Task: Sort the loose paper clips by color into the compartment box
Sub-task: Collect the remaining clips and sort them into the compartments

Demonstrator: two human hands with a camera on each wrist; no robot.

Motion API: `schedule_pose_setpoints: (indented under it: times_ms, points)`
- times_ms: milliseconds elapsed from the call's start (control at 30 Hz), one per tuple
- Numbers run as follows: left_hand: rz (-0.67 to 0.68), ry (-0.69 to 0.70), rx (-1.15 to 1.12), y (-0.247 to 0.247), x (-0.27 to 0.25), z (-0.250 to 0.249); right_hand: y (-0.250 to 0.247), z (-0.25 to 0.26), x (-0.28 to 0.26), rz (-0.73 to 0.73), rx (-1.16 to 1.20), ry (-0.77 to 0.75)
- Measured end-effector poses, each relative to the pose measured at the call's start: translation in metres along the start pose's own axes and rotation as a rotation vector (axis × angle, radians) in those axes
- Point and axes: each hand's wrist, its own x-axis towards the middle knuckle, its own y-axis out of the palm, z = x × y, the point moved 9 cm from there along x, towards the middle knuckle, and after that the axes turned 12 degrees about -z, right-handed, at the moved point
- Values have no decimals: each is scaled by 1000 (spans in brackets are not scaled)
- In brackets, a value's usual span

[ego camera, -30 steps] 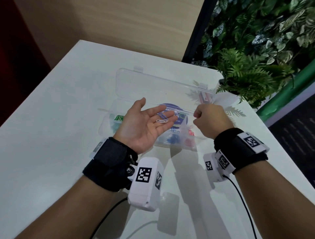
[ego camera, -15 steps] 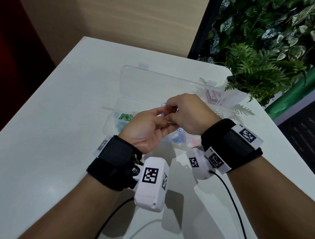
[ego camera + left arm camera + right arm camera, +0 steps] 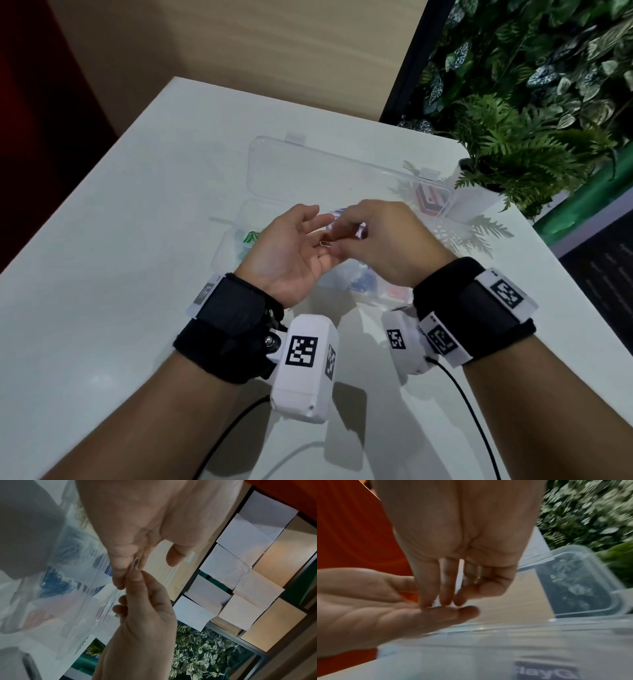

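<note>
A clear compartment box (image 3: 228, 251) stands open on the white table, its lid (image 3: 325, 171) laid back behind it. Green clips (image 3: 250, 237), blue clips (image 3: 366, 284) and red clips (image 3: 397, 293) lie in separate compartments. My left hand (image 3: 308, 236) hovers palm up over the box, fingers relaxed. A pale paper clip (image 3: 325, 244) lies on its fingers. My right hand (image 3: 346, 236) reaches in from the right and pinches that clip with its fingertips. The left wrist view shows the clip (image 3: 134, 564) between the two hands, with the blue clips (image 3: 56, 584) blurred below.
A potted fern (image 3: 507, 150) stands at the table's back right corner, close to the lid's right end. A red and blue item (image 3: 430, 202) shows through that end of the lid. The table's edge runs close on the right. Cables trail from both wrist cameras.
My right hand came across from the right onto my left fingers and took hold of the pale clip. My left hand has opened flatter again since half a second ago.
</note>
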Motion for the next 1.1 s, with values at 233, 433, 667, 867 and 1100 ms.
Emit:
schedule_pose_setpoints:
  times_ms: [233, 433, 667, 867, 1100]
  points:
    - [28, 28, 80, 0, -2, -3, 15, 6, 3, 112, -21, 9]
    - [-59, 96, 109, -11, 0, -19, 8, -21, 14, -22, 0, 124]
    - [-123, 234, 134, -29, -7, -52, -20, -44, 8, -125, 54, 216]
    - [-322, 582, 414, -33, -29, -127, -97, -76, -8, -565, -67, 371]
    - [-422, 605, 986, -10, -14, -152, -76, -102, 4, -269, -99, 428]
